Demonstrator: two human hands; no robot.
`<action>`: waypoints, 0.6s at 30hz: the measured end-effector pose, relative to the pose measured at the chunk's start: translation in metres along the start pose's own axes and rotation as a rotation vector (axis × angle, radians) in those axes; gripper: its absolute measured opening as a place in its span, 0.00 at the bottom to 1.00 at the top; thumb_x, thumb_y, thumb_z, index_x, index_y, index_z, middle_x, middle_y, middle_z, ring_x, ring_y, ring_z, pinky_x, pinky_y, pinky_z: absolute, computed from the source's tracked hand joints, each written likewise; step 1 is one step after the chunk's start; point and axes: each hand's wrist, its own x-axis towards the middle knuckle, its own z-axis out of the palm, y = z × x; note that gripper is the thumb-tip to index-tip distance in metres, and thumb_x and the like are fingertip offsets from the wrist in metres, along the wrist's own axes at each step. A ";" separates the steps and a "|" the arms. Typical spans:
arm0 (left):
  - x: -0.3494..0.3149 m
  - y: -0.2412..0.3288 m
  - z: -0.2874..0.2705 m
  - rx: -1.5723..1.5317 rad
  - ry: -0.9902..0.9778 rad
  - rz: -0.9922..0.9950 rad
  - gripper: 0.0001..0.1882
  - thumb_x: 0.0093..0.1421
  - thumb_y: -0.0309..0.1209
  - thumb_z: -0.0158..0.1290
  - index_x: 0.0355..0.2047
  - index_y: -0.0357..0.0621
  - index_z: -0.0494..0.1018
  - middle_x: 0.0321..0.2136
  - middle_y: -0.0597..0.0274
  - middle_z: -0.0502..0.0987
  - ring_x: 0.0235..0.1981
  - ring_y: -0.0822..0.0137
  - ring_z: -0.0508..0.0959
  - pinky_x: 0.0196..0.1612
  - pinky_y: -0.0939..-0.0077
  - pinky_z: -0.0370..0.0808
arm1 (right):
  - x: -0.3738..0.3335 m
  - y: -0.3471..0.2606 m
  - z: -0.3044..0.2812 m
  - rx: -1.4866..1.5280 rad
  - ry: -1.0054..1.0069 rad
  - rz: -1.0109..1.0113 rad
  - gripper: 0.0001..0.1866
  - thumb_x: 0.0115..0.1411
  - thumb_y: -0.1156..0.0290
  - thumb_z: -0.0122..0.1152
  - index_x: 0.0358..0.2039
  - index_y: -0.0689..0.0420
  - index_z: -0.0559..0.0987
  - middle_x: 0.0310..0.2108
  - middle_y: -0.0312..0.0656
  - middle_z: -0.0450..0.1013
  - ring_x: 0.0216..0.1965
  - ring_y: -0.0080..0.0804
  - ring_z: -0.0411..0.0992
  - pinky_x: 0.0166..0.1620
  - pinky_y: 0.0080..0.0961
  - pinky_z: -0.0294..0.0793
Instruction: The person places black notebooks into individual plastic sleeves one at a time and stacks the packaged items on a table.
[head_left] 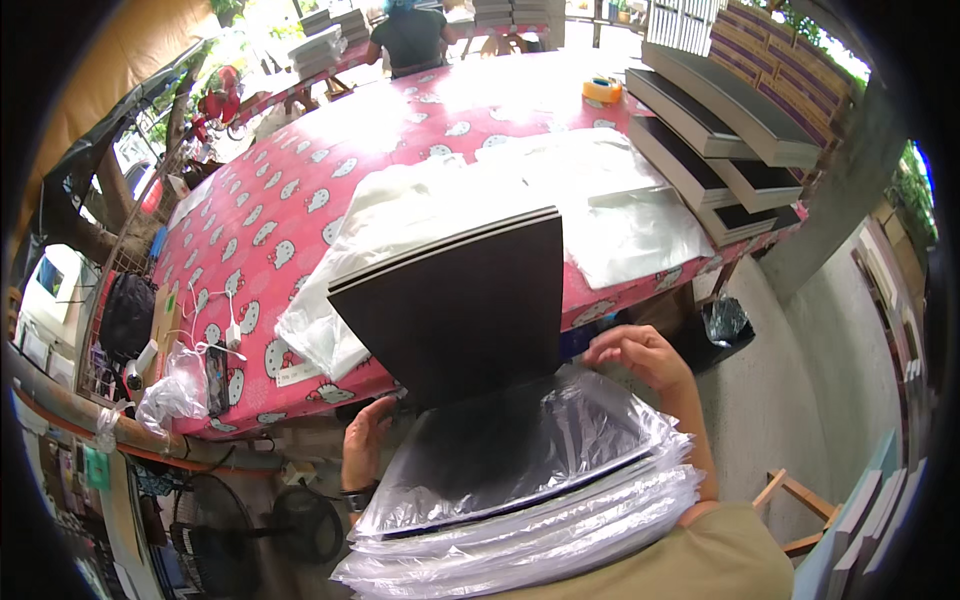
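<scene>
A plastic-wrapped stack of black boards or books (530, 500) lies in front of my body, its clear wrapping crinkled along the sides. On top of it, a few black boards (470, 310) with pale edges stand upright, leaning against the table edge. My left hand (368, 440), a dark band at its wrist, is beside the stack's left edge with fingers loosely extended and nothing visible in them. To the right of the upright boards, my right hand (640, 353) hovers apart from them, fingers stretched and slightly bent, holding nothing.
Clear plastic bags (630, 225) lie on the pink patterned tablecloth (290, 200). Thick black-covered books (710, 140) are piled at the far right, near a tape roll (602, 90). A person (410, 40) is beyond the table. Fans (215, 530) stand low left; a bin (725, 330) sits right.
</scene>
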 end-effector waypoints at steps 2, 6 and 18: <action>-0.004 0.007 0.000 -0.157 -0.307 -0.293 0.22 0.58 0.41 0.43 0.46 0.35 0.66 0.49 0.54 0.65 0.51 0.65 0.63 0.54 0.71 0.55 | -0.004 -0.002 0.000 0.085 -0.388 0.111 0.20 0.56 0.60 0.51 0.41 0.65 0.72 0.38 0.49 0.70 0.39 0.32 0.69 0.46 0.25 0.65; 0.011 -0.001 0.001 0.536 -0.662 -0.371 0.22 0.60 0.39 0.40 0.48 0.34 0.63 0.51 0.54 0.62 0.53 0.66 0.60 0.56 0.74 0.52 | 0.010 0.069 -0.025 -0.376 -0.357 0.542 0.23 0.55 0.56 0.50 0.45 0.60 0.70 0.42 0.46 0.69 0.43 0.32 0.68 0.48 0.26 0.64; 0.001 -0.116 -0.054 0.833 0.000 -0.132 0.18 0.57 0.37 0.44 0.42 0.36 0.69 0.35 0.57 0.74 0.37 0.68 0.72 0.41 0.78 0.67 | 0.041 -0.020 -0.100 -0.778 0.641 0.010 0.15 0.52 0.60 0.54 0.27 0.61 0.75 0.21 0.34 0.71 0.21 0.19 0.64 0.25 0.15 0.63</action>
